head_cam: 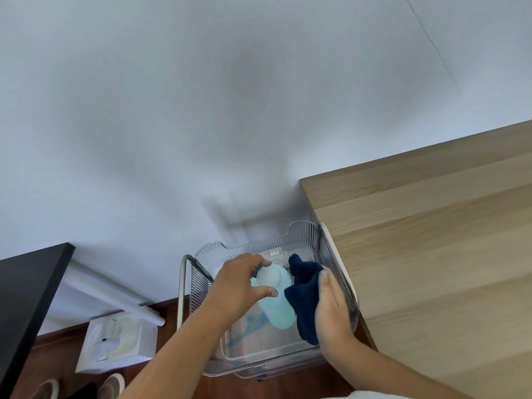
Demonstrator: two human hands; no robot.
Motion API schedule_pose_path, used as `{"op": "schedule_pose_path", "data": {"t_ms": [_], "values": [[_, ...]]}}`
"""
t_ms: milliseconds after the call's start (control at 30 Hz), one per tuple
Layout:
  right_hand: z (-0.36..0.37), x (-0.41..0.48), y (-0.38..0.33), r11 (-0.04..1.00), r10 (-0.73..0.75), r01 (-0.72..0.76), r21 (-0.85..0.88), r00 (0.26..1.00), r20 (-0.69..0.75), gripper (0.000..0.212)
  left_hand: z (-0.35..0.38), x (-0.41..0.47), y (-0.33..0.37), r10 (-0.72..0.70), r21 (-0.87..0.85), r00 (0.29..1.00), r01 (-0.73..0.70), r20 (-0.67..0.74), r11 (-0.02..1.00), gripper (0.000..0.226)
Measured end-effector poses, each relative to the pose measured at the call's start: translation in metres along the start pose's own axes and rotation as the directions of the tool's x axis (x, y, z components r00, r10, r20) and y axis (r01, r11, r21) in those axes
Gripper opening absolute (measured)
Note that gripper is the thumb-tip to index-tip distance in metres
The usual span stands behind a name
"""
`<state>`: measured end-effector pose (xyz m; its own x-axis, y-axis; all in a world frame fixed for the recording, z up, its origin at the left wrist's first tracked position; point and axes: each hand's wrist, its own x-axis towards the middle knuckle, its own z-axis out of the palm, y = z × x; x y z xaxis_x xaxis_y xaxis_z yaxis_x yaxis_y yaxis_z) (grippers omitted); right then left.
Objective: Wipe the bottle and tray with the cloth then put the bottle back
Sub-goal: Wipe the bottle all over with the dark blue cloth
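We hold the pale blue bottle (275, 298) over the inside of the clear ribbed tray (302, 234), with our left hand (239, 286) curled round its upper part near the whitish cap. That grip is closed on the bottle, thumb on the near side and fingers on the far side, which we judge keeps it steady while the other hand rubs. Whether its base rests on the tray floor or hangs just above it we cannot tell.

Our right hand (334, 309) is clamped on the dark blue cloth (305, 298), bunched in the palm and pressed against the bottle's right side. The wiping of the bottle looks to be in hand; the tray itself likely remains to be wiped, and the bottle set down again after.

The tray sits in a pale metal frame (182, 283), right against the edge of the wooden table (431, 240). A label shows through its far floor. To the left, on the dark wood floor (169, 309), stands a white box (118, 344), and further left a black surface (26, 292) juts in.
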<state>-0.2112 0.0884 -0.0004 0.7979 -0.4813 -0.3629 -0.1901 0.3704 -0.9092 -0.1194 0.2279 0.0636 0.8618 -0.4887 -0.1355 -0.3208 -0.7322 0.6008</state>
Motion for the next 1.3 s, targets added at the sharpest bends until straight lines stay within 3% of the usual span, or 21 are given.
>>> {"op": "schedule_pose_path", "data": {"t_ms": [100, 300, 500, 667, 867, 1000, 1100, 1233, 1300], "values": [[0.02, -0.006, 0.012, 0.987, -0.112, 0.127, -0.103, 0.984, 0.139, 0.03, 0.0, 0.001, -0.001, -0.015, -0.032, 1.0, 0.016, 0.023, 0.999, 0.057], [0.027, 0.02, 0.014, 0.959, -0.128, 0.192, -0.209, 0.951, 0.283, 0.033, 0.003, 0.004, -0.001, -0.018, -0.029, 1.0, 0.018, 0.013, 0.999, 0.061], [0.029, 0.01, 0.026, 0.945, -0.198, 0.239, -0.222, 0.961, 0.19, 0.029, 0.004, 0.002, -0.006, -0.017, -0.095, 1.0, 0.016, -0.011, 0.995, 0.059], [0.015, -0.006, 0.039, 0.94, -0.173, 0.249, -0.234, 0.938, 0.301, 0.038, 0.004, 0.004, -0.01, -0.02, -0.106, 1.0, 0.018, -0.022, 0.994, 0.057], [0.023, 0.018, 0.032, 0.881, -0.276, 0.363, -0.304, 0.915, 0.294, 0.041, 0.005, 0.005, -0.011, -0.007, -0.095, 1.0, 0.007, -0.009, 0.995, 0.056], [0.031, 0.04, 0.018, 0.94, -0.182, 0.265, -0.215, 0.922, 0.341, 0.048, 0.003, 0.003, -0.012, -0.02, -0.065, 1.0, 0.019, -0.01, 0.998, 0.058], [0.026, 0.027, 0.024, 0.931, -0.217, 0.295, -0.216, 0.921, 0.322, 0.041, 0.006, 0.0, -0.009, -0.008, -0.071, 1.0, 0.006, -0.025, 0.997, 0.058], [0.023, 0.001, 0.046, 0.835, -0.314, 0.392, -0.386, 0.916, 0.252, 0.041, 0.005, 0.0, -0.007, -0.009, -0.079, 0.999, 0.007, -0.032, 0.997, 0.058], [0.031, 0.005, 0.039, 0.876, -0.295, 0.354, -0.327, 0.93, 0.218, 0.039, 0.004, 0.001, -0.007, -0.009, -0.075, 0.999, 0.007, -0.033, 0.997, 0.057]]}}
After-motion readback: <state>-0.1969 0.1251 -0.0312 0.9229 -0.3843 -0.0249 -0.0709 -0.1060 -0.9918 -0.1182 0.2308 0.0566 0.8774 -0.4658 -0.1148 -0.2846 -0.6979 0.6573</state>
